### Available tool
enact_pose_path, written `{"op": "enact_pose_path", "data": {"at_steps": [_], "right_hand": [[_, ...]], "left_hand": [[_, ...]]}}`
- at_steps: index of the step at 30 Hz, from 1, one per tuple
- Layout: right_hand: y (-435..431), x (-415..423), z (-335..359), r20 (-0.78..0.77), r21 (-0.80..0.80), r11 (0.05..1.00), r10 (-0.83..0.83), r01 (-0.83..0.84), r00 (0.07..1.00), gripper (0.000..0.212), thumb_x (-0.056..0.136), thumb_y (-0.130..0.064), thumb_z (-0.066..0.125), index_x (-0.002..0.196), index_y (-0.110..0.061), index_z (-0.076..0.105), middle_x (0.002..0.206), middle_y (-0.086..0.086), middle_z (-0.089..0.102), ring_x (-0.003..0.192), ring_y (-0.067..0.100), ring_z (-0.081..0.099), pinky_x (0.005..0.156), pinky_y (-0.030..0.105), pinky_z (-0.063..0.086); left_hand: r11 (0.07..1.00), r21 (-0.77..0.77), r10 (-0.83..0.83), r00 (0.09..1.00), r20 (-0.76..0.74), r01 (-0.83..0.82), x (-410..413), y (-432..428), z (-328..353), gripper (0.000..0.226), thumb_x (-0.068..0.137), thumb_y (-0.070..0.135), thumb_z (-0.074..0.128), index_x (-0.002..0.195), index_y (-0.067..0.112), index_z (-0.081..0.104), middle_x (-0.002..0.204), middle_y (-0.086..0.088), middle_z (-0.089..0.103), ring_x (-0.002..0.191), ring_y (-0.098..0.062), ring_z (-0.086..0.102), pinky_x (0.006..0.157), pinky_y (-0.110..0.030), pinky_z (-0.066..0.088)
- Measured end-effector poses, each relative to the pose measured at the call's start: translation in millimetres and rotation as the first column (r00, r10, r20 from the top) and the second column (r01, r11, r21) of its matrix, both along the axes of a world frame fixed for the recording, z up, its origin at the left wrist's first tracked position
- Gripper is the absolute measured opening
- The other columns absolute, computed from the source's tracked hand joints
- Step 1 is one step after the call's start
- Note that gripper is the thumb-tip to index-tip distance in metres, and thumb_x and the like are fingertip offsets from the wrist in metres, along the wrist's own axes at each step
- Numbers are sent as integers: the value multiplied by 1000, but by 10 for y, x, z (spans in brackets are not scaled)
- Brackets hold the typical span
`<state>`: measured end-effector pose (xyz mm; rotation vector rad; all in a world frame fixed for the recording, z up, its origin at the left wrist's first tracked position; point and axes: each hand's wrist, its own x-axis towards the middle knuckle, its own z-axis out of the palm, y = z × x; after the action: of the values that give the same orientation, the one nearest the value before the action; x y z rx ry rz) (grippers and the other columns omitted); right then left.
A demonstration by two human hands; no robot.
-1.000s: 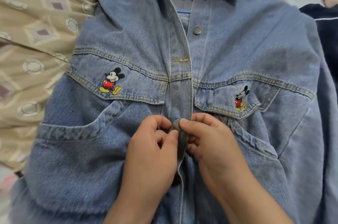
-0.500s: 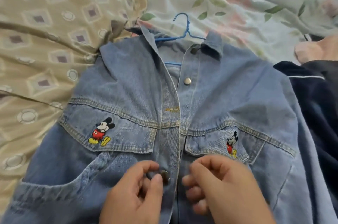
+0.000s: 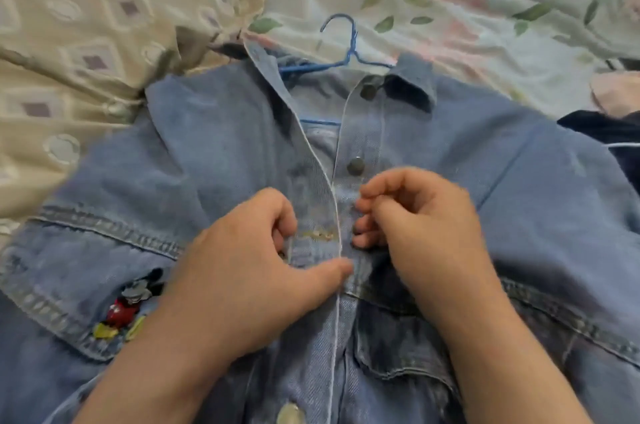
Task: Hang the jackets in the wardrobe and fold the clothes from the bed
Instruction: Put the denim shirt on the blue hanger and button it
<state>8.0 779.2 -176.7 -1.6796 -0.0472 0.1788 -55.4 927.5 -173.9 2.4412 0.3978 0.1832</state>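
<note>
A light blue denim jacket (image 3: 207, 153) with a cartoon mouse patch lies front up on the bed, on a blue wire hanger (image 3: 349, 53) whose hook sticks out past the collar. My left hand (image 3: 249, 271) pinches the left front strip, thumb on top beside a yellow-stitched buttonhole (image 3: 317, 235). My right hand (image 3: 426, 229) has its fingers curled onto the right front edge, just below an unfastened metal button (image 3: 356, 165). Another button (image 3: 290, 415) shows at the bottom edge. The jacket is open from the buttonhole up to the collar.
A floral sheet (image 3: 450, 18) covers the bed beyond the collar. To the left lies a beige patterned blanket (image 3: 69, 42). At the right edge a navy garment (image 3: 616, 136) and a pink one (image 3: 616, 91) lie beside the jacket.
Both hands let go of the lower button they were fastening and moved up the jacket front to the buttonhole above. The view tilted up toward the collar and hanger.
</note>
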Motion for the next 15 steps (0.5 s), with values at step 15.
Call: {"op": "enact_pose_path", "data": {"at_steps": [15], "right_hand": [[-128, -98, 147, 99, -556, 766, 446, -323, 889, 30, 75, -1, 63, 83, -27, 76, 90, -11, 59, 76, 4, 60, 71, 12, 46]], "left_hand": [[1000, -7, -8, 991, 131, 9, 4, -74, 35, 9, 59, 35, 54, 62, 27, 53, 76, 10, 53, 71, -4, 52, 58, -12, 36]]}}
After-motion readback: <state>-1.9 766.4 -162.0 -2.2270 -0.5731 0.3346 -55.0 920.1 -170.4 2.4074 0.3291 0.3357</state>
